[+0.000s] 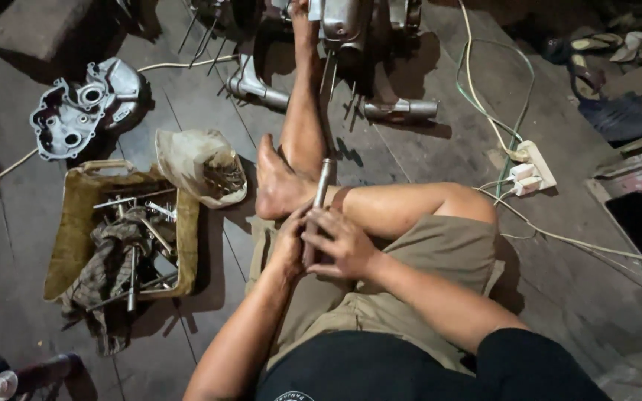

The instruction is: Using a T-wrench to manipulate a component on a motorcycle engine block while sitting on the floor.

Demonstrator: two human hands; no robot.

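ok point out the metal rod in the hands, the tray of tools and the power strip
metal rod [324,177], head view, upper shaft above the hands
tray of tools [76,215], head view, left wall
power strip [538,165], head view, white body

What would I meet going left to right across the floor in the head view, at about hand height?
Tray of tools → left hand → metal rod → right hand → white power strip.

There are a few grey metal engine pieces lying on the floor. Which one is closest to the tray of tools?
The flat engine cover with round holes, lying just above the tray at the left. The two tube-shaped pieces lie farther right, near the outstretched leg.
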